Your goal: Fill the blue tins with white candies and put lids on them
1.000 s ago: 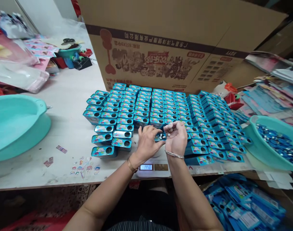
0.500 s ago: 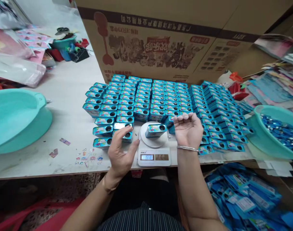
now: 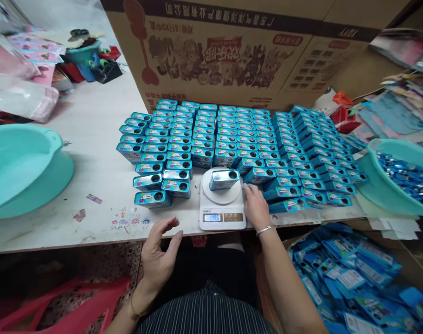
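Observation:
A small blue box stands on the round plate of a white digital scale, whose display is lit. My left hand is held over the table's front edge, left of the scale, with thumb and fingers apart and nothing between them. Beside the scale's right side rests my right hand, palm down, its fingers lowered toward the table; whether it holds anything is hidden. Rows of similar blue boxes stand behind the scale and to both sides of it.
A large printed carton rises behind the rows. At the left is a turquoise basin; at the right another turquoise basin holds blue wrapped pieces. Flat blue packs fill a container below the table at the right.
My left hand has drawn back toward me, away from the boxes at the left. My right hand has turned from palm up to palm down and lowered beside the scale. The display reading has changed.

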The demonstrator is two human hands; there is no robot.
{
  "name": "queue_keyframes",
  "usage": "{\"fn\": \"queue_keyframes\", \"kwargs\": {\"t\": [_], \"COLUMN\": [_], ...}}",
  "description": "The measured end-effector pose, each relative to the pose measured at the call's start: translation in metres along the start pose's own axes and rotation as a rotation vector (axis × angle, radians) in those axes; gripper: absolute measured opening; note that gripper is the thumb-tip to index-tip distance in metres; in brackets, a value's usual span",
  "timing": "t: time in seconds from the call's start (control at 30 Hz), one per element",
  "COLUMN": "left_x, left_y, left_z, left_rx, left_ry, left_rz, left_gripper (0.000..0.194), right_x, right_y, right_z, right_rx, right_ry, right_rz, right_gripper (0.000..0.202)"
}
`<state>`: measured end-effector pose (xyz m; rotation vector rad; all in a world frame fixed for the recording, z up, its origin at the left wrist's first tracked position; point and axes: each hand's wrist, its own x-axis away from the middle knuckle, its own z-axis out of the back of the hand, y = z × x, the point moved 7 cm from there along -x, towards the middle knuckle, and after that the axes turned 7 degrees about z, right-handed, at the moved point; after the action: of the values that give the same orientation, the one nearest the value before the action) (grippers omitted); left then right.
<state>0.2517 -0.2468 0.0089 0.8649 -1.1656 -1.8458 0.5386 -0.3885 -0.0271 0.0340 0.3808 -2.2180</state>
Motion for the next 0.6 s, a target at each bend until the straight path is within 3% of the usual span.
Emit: {"fn": "queue_keyframes", "kwargs": {"t": [0.1, 0.2, 0.3, 0.43, 0.6], "left_x": [-0.001, -0.001, -0.002, -0.008, -0.015], "left_y": [-0.001, -0.009, -0.017, -0.015, -0.010], "left_z": [0.001, 0.008, 0.014, 0.014, 0.016], "left_rx": [0.015, 0.022, 0.021, 0.014, 0.019], "left_ry": [0.017, 0.047, 0.064, 0.062, 0.064], "left_rz": [0.013, 0.047, 0.073, 0.100, 0.115], "left_gripper": [0.031, 0.031, 0.030, 0.031, 0.033], "right_x": [-0.007, -0.004, -0.003, -0.019, -0.044], "right_y": [0.005, 0.009, -0.004, -0.040, -0.073], "right_z": [-0.009, -0.002, 0.027, 0.080, 0.109], "right_rx": [0.137, 0.161, 0.010, -0.275, -0.241], "right_ry": [-0.084, -0.073, 0.075, 0.338, 0.310], "right_rz": [0.005, 0.006, 0.073, 0.149, 0.273], "right_gripper": [0.039, 0.030, 0.024, 0.017, 0.020]}}
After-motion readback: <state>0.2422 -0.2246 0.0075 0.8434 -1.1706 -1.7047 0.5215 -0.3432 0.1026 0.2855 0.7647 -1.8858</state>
